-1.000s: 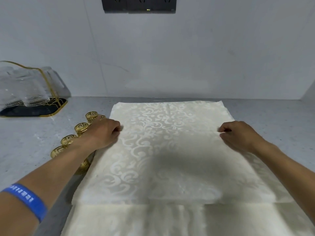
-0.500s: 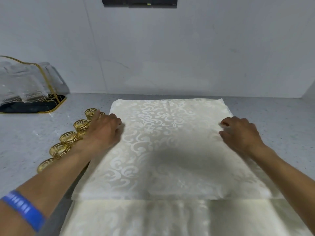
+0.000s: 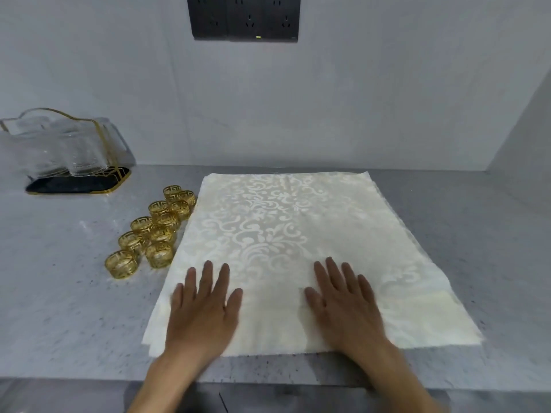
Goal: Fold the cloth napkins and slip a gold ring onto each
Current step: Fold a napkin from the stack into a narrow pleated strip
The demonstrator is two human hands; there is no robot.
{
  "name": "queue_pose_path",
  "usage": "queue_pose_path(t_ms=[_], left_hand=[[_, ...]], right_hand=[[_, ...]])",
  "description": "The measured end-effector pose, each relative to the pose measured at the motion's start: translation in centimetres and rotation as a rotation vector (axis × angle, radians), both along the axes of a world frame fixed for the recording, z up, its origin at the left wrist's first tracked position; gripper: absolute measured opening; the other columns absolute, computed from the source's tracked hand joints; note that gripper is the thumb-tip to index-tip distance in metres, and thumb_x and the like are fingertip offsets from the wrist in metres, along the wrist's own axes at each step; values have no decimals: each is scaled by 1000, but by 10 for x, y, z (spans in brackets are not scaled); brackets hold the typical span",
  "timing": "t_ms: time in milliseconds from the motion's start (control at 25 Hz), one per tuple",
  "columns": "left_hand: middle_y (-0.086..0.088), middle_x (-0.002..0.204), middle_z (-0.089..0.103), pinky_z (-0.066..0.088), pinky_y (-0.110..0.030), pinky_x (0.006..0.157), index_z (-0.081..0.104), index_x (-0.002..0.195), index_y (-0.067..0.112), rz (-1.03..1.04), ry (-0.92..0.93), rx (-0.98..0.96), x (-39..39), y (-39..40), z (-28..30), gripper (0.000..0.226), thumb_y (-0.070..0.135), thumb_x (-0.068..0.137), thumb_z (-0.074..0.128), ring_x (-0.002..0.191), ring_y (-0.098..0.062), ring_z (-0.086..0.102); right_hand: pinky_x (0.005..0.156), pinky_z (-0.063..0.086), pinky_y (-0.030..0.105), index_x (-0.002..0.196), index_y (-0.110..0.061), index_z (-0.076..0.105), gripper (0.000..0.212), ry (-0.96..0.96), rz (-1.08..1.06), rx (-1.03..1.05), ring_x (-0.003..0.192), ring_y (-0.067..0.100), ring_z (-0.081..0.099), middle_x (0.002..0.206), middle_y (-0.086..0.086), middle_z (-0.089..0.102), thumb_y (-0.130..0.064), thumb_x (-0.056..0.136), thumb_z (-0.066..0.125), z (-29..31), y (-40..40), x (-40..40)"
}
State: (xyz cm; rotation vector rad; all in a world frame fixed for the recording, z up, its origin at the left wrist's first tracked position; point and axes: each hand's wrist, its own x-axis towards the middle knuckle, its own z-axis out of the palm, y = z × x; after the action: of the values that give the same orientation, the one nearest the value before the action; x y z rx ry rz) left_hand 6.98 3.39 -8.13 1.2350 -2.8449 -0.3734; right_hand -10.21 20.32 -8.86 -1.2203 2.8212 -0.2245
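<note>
Far left: glass holder with gold trim [image 3: 64, 144] on a dark tray [image 3: 80, 184], at the back of the bench [image 3: 59, 293], well apart from the cloth.
Left of cloth: gold rings [image 3: 155, 231] clustered in two rough rows, upright on the bench, the nearest ones just beside the cloth's left edge; none on a napkin.
Left hand [image 3: 202, 311]: flat, palm down, fingers straight and spread, pressing the near left part of the cloth.
Centre: cream napkins [image 3: 268, 228] with a scroll pattern, stacked flat on the bench, layered edges showing at the left and right sides; near edge close to the bench front.
Right hand [image 3: 346, 308]: flat as well, fingers straight, resting on the near right part of the cloth, apart from the left.
Right side: bare speckled bench surface beside the cloth.
Back wall: dark socket panel [image 3: 243, 17] above the cloth.
In the way: only the two hands, covering the near part of the top napkin.
</note>
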Motion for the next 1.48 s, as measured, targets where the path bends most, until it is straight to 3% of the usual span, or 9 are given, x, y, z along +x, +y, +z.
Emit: queue_pose_path(t_ms=[280,480,640,760,880,1040,1240,1360,1480], left_hand=[[4,162,-22,-8,-43,122,-12,155,34,45,-16,35,30,-21,-1,60,54,100,4,148,-23,-22],[-4,163,-20,-9,-47,121,-12,156,28,23,-127,-24,25,-17,10,63,54,101,3,148,-29,-22],[-16,151,34,-10,-59,116,33,147,18,-127,-453,-388,3,-40,45,58,50,101,19,147,-38,10],[-9,121,61,34,-45,102,57,116,18,-231,-275,-325,-42,-90,73,30,29,97,37,118,-30,52],[-6,110,60,38,-34,66,52,104,18,-336,-252,-218,-82,-150,74,19,19,85,47,93,-26,58],[2,131,52,49,-34,86,51,134,25,-254,-292,-91,-102,-193,67,52,32,83,57,112,-23,54],[0,120,62,51,-31,76,63,94,17,-156,-102,51,-95,-210,70,15,19,79,64,100,-19,58],[2,130,53,48,-31,86,55,129,26,-165,-180,-10,-89,-207,67,53,25,77,66,112,-19,53],[-2,135,53,46,-29,82,55,134,23,-168,-208,-67,-92,-204,66,54,25,81,63,118,-22,52]], right_hand=[[119,17,47,153,-21,13,64,138,-318,155,148,28,13,161,6,15,-49,96,3,24,83,-49],[119,-3,28,157,-22,6,75,80,125,-208,152,14,-5,163,-6,-4,-53,90,-3,38,-17,19],[117,14,30,150,-26,38,69,57,291,-64,146,21,31,159,-6,24,-55,93,14,4,-58,39],[109,22,36,141,-27,52,53,87,234,-81,136,21,48,149,-3,48,-47,97,31,-10,-56,37],[108,24,34,139,-30,53,50,118,224,-151,134,20,50,147,-4,51,-45,93,39,-9,-57,40],[107,26,36,137,-32,53,50,107,234,-241,133,20,51,146,-5,52,-45,90,41,-8,-60,39],[108,25,34,137,-34,51,50,117,245,-295,134,18,50,146,-6,51,-46,89,41,-11,-58,37],[106,28,35,134,-33,55,50,65,241,-273,130,20,54,142,-5,55,-46,88,43,-6,-58,40],[106,28,35,133,-34,54,50,63,219,-271,129,20,55,142,-6,55,-47,87,43,-7,-58,39]])
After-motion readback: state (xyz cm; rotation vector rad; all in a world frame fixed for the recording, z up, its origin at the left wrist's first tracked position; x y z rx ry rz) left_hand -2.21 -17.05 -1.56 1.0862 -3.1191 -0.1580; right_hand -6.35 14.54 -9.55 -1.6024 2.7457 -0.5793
